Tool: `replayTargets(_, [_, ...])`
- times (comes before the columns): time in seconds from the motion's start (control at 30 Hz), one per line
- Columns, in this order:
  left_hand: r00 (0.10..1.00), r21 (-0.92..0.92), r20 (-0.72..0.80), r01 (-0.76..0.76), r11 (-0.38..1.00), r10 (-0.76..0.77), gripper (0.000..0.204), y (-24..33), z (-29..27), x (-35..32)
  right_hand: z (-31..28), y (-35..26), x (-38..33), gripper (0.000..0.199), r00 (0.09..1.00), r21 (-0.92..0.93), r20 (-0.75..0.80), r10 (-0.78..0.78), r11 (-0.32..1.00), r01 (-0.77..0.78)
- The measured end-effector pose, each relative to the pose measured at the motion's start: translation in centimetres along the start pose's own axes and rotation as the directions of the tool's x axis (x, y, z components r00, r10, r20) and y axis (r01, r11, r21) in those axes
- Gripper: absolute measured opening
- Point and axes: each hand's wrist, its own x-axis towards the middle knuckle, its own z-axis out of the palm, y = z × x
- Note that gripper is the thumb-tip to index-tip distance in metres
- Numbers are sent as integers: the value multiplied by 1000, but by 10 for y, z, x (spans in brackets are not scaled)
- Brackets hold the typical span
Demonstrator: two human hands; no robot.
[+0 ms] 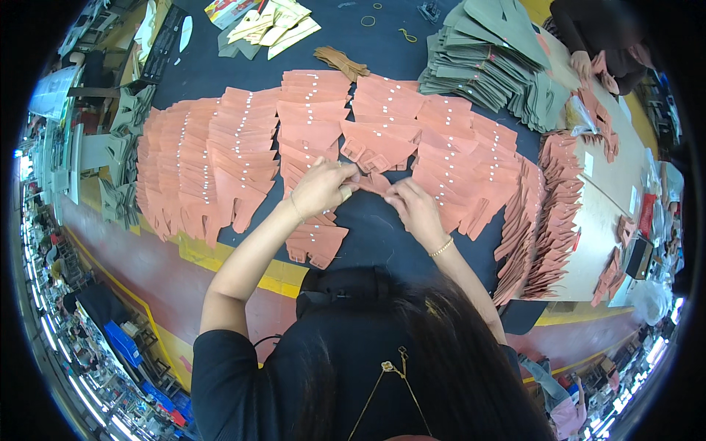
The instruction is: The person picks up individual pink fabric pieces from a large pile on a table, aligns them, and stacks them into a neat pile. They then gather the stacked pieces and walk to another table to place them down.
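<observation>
A small salmon-pink cut piece [375, 182] is stretched between my two hands above the dark table, a little below the middle rows. My left hand [323, 188] pinches its left end with thumb and fingers. At its right end my right hand [413, 207] grips with closed fingertips. Around them, overlapping salmon-pink cut pieces [246, 140] lie fanned in several columns, each with small white stickers. Just below my left hand sit a few more such pieces [318, 242], with buckle-like outlines at their lower edge. Fingers partly hide the held piece.
Grey-green cut pieces [485, 62] are piled at the far right, with brown strips [340, 62] and cream pieces [273, 26] farther back. More salmon pieces [555, 220] hang in rows at the right, beside a pale board [607, 198]. A co-worker's hand [581, 65] handles pieces there.
</observation>
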Motion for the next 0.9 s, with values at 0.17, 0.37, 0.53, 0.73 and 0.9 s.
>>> replayTargets(0.17, [967, -259, 234, 161, 952, -100, 17, 25, 31, -11, -15, 7, -56, 18, 941, 158, 90, 326, 928, -336])
replayTargets(0.37, [940, -469, 268, 321, 823, -213, 29, 44, 105, 14, -32, 61, -114, 27, 779, 151, 52, 625, 766, -625])
replayTargets(0.53, [956, -507, 191, 291, 811, -224, 36, 46, 133, 38, -40, 88, -117, 26, 684, 255, 20, 729, 658, -709])
replayTargets(0.73, [974, -314, 137, 218, 924, -183, 37, 45, 138, 53, -42, 99, -107, 30, 744, 43, -44, 667, 745, -665])
replayTargets(0.9, [987, -206, 121, 133, 970, -110, 33, 44, 144, 50, -42, 96, -105, 31, 762, -14, -29, 646, 762, -647])
